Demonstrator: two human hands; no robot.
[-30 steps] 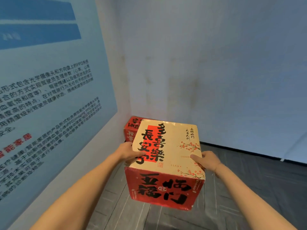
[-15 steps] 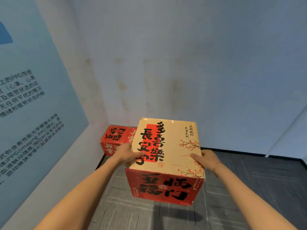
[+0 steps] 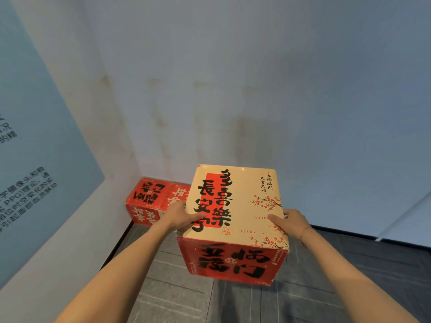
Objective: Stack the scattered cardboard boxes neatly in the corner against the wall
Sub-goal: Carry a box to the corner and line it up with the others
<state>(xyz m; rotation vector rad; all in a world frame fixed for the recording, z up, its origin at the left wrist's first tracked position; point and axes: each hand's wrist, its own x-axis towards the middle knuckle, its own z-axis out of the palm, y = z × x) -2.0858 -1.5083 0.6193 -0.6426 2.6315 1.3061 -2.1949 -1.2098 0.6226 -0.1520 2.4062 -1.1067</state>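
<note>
The left hand is pressed flat against the left side of a cube-shaped cardboard box with a cream top, red sides and bold black calligraphy, its thumb hooked over the top edge. The right hand mirrors it on the right side, thumb laid on the cream lid near the printed plum blossoms. The box is thus clamped between two opposing palms, a grip probably chosen because a carton this wide cannot be wrapped by one hand, and squeezing from both sides keeps it level.

The box is held up in the air, clear of the grey plank floor, with both arms stretched well forward (the fingers behind the box are hidden, so how far they curl under cannot be told).

Beyond it, a second red cardboard box with black characters is seen sitting on the floor, tucked into the corner where the pale stained wall meets the left wall carrying a blue printed poster. That one looks already placed, snug to both walls. The carried box is judged to be on its way there, most likely to be set on top or just beside.
</note>
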